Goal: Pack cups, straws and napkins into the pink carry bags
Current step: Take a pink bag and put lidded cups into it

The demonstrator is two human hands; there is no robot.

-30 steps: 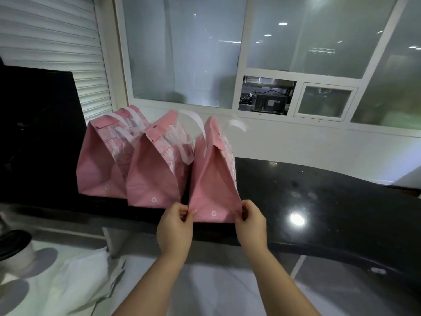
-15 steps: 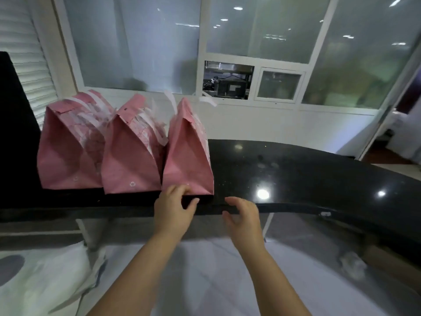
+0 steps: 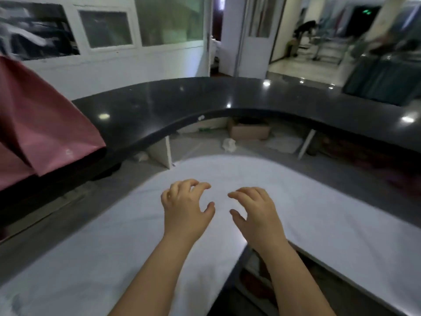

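One pink carry bag [image 3: 45, 124] stands at the far left on the raised black counter [image 3: 182, 103], with part of another pink bag [image 3: 11, 172] at the left edge. My left hand [image 3: 185, 209] and my right hand [image 3: 256, 213] hover over the white lower worktop [image 3: 330, 215], fingers curled and apart, holding nothing. Both hands are well to the right of the bags and touch neither. No cups, straws or napkins show.
The black counter curves from left to right behind the white worktop. Under it lie a cardboard box [image 3: 249, 131] and crumpled white paper [image 3: 229, 144]. A doorway opens at the back, where a person [image 3: 304, 30] stands in a far room.
Both hands let go of the rightmost pink bag and drew back over the white worktop. My view swung right, so the bags slid to the left edge.
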